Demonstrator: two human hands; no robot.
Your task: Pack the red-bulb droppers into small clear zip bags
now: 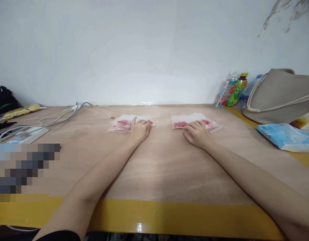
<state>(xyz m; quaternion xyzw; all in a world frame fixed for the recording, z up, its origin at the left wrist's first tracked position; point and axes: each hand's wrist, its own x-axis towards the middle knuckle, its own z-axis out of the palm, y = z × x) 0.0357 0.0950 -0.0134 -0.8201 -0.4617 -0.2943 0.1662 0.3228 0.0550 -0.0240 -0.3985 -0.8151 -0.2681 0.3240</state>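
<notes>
Two spreads of clear plastic packets with pink-red pieces inside lie on the wooden table. My left hand (140,130) rests on the right end of the left packets (121,124), palm down, thumb apart and fingers slightly bent. My right hand (197,133) lies over the near side of the right packets (180,121), its fingers loosely bent and apart. Both hands are open and seem to grip nothing, though the undersides of the fingers are hidden. The packets fan out past each hand, overlapping one another. What the pink-red pieces are, I cannot make out.
At the back right stand several bottles, among them a green one (237,90), beside a grey-beige bag (280,93). A blue packet (286,136) lies nearer. On the left are a white power strip (31,134) with cables and a yellow package (23,111). Yellow tape (169,214) borders the front edge.
</notes>
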